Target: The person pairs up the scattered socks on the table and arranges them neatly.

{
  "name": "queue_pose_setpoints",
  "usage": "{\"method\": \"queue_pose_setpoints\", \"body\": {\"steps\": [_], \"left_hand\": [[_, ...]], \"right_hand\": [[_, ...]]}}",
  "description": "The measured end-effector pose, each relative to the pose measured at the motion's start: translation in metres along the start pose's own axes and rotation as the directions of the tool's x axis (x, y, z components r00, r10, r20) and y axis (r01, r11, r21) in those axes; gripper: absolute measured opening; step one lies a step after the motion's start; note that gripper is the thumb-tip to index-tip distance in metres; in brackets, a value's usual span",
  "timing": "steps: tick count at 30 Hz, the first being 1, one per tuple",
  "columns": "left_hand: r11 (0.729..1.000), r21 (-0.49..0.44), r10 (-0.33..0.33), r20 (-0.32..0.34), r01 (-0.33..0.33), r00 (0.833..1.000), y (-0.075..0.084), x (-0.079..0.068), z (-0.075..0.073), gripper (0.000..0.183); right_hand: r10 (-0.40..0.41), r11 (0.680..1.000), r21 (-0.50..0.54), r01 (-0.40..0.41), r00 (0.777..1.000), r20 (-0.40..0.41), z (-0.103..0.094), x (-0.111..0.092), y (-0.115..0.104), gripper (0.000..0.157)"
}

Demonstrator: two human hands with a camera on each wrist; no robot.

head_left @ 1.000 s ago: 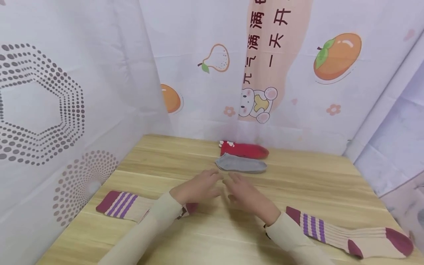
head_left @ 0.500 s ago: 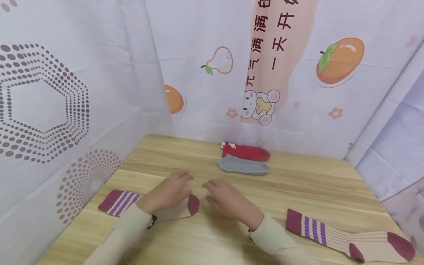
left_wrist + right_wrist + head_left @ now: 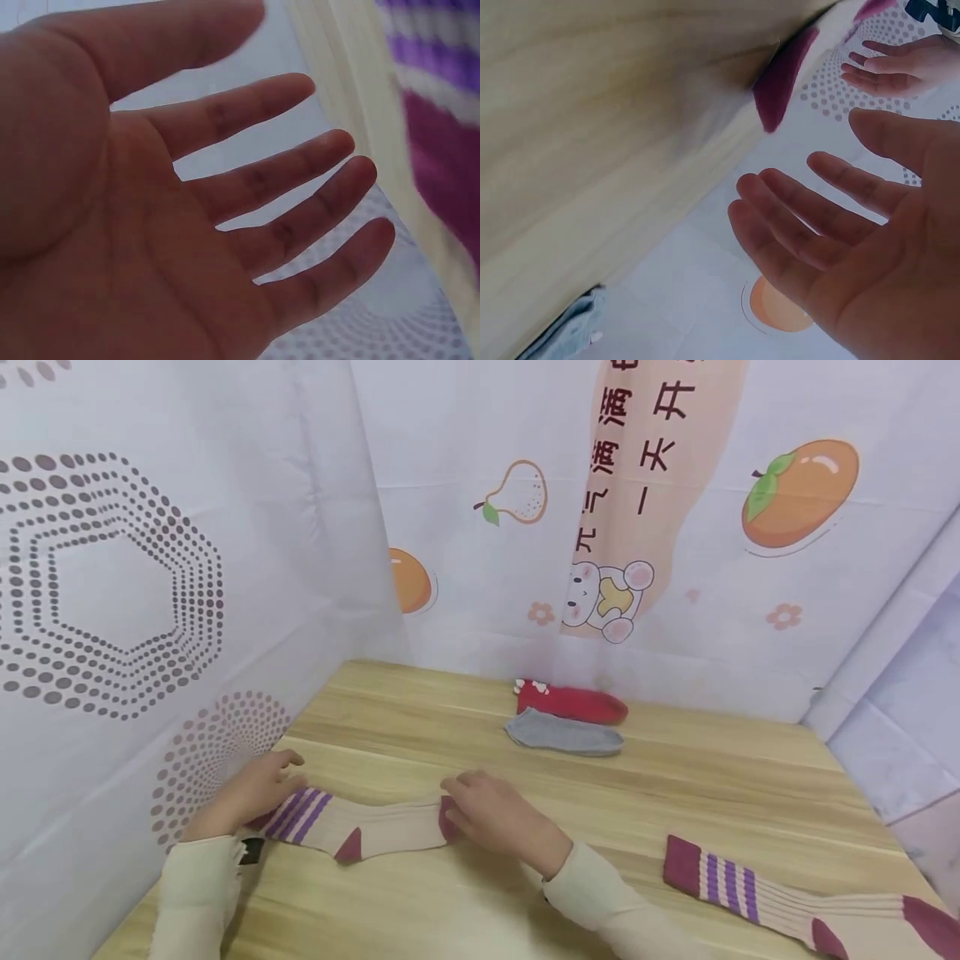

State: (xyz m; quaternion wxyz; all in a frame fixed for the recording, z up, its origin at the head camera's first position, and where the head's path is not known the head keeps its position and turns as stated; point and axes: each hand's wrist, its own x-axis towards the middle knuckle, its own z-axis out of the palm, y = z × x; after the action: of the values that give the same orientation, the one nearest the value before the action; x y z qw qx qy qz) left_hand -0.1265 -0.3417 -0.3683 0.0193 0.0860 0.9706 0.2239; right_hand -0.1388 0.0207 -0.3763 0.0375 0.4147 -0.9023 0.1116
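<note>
A long cream sock (image 3: 397,827) with purple stripes and maroon toe, heel and cuff lies flat on the left part of the wooden table. Over its cuff end is my left hand (image 3: 255,789), fingers spread and slightly bent, holding nothing; the left wrist view shows that hand (image 3: 202,187) apart from the maroon cuff (image 3: 442,172). My right hand (image 3: 498,814) is at the toe end, its fingers overlapping the maroon toe in the head view. In the right wrist view the fingers of this hand (image 3: 840,225) are loosely extended, with nothing in them.
A matching striped sock (image 3: 787,897) lies at the right front of the table (image 3: 675,777). Toward the back, a grey ankle sock (image 3: 566,732) lies in front of a red sock (image 3: 573,703). White printed curtains (image 3: 450,635) hang behind and along the left side.
My left hand has moved left from the table's middle to the sock's cuff end. The right hand has shifted slightly left to the toe. The socks stay in place; the head view has shifted a little.
</note>
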Motion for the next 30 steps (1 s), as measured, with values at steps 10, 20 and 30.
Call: {"method": "queue_pose_setpoints", "body": {"steps": [10,20,30], "left_hand": [[0.998,0.057,-0.012,0.044,0.009,0.999,-0.002,0.005,0.005,0.028],[0.991,0.068,-0.114,-0.003,0.114,0.993,-0.014,-0.001,0.006,0.015],[0.997,-0.061,-0.046,-0.008,0.045,0.999,-0.015,-0.005,0.011,0.021]], "right_hand": [[-0.023,1.000,0.018,0.022,0.999,0.024,0.010,-0.004,0.000,0.004],[-0.023,1.000,0.005,0.023,0.998,0.064,0.011,-0.003,-0.002,0.014],[-0.055,0.998,-0.027,0.058,0.994,0.093,0.013,-0.001,-0.003,0.014]]}}
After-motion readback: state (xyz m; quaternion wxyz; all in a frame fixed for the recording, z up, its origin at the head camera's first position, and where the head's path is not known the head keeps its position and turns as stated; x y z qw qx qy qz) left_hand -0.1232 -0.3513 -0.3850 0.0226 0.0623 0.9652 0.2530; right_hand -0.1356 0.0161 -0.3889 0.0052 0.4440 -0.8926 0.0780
